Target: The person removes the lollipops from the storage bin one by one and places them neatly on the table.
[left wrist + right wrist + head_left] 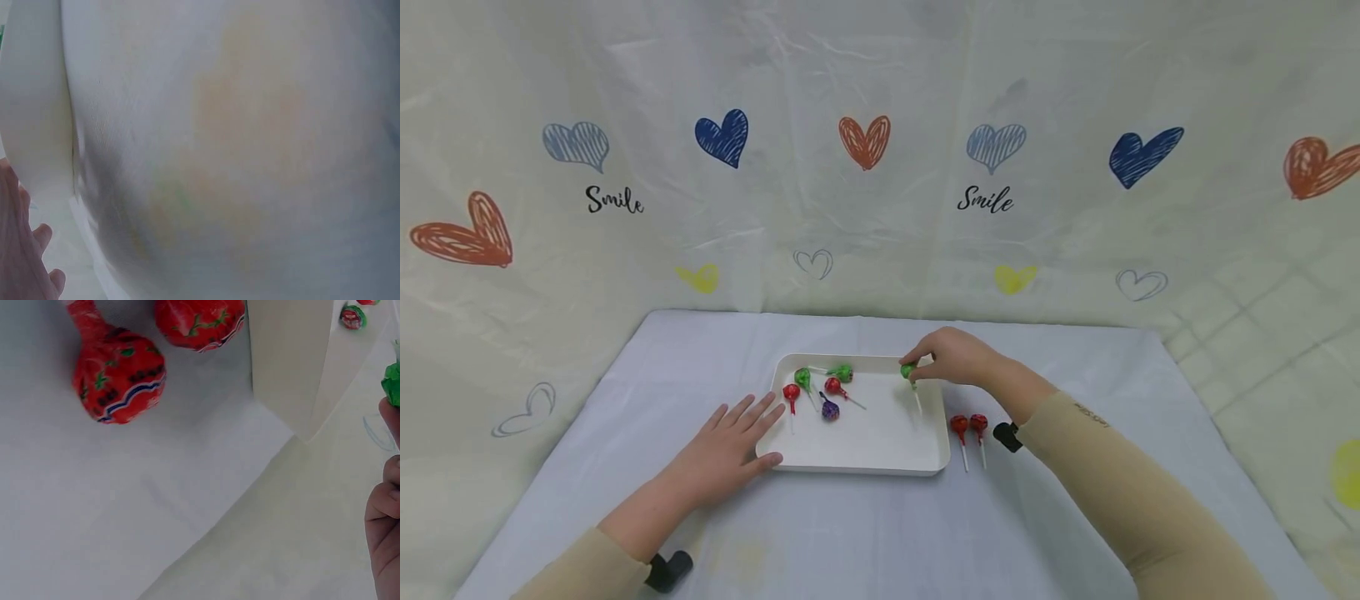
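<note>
A white rectangular tray (850, 454) lies on the table. My left hand (726, 454) rests at its left edge with the fingers spread and the thumb at the front left corner. Over the tray's right end, my right hand (951, 358) pinches a green lollipop (907, 370) by its wrapped head, the white stick pointing down. In the tray's left half lie two green lollipops (845, 373), two red lollipops (833, 386) and a purple lollipop (830, 409). Two more red lollipops (122, 378) lie side by side on the cloth, right of the tray.
A white cloth (850, 533) covers the table. Behind it hangs a pale curtain (910, 250) printed with hearts and "Smile". Each wrist carries a small black device (668, 572). The tray's raised wall (287, 362) stands close beside the two red lollipops.
</note>
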The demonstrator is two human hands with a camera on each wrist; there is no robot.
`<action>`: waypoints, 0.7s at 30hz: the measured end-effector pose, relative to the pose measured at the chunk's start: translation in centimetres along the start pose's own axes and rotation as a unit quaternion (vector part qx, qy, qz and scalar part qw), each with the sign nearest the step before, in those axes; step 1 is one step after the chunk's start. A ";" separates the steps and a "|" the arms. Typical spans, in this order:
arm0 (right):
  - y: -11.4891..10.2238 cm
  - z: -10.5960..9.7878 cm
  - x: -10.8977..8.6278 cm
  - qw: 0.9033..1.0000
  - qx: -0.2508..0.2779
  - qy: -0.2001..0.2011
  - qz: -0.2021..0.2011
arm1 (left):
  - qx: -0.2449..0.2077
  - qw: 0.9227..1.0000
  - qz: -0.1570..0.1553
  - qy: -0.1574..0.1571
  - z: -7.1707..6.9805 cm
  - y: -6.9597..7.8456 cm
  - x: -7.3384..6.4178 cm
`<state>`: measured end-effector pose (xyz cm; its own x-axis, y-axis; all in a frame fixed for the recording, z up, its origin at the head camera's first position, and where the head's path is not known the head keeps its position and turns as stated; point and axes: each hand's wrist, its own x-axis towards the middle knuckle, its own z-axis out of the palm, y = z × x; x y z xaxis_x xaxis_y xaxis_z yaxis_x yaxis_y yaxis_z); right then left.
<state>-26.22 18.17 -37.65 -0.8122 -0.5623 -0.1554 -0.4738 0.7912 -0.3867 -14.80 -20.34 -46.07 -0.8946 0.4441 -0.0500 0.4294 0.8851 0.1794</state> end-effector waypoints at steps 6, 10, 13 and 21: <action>1.6 -0.6 -2.7 1.000 0.009 0.023 0.006 | 0.003 1.000 -0.002 -0.003 -0.2 0.2 -0.1; 2.9 -0.8 -4.7 0.999 0.011 0.034 0.024 | 0.003 1.000 -0.003 -0.005 -0.4 0.3 -0.1; 3.9 -1.0 -6.3 0.998 0.013 0.041 0.040 | 0.004 1.000 -0.002 -0.003 -0.3 0.2 -0.1; 6.3 -1.5 -10.1 0.997 0.017 0.050 0.064 | 0.004 1.000 -0.004 -0.006 0.0 0.1 0.1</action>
<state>-21.49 29.18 -37.17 -0.8955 -0.4298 -0.1154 -0.3540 0.8452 -0.4005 -14.85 -20.26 -46.02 -0.8968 0.4378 -0.0638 0.4225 0.8902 0.1701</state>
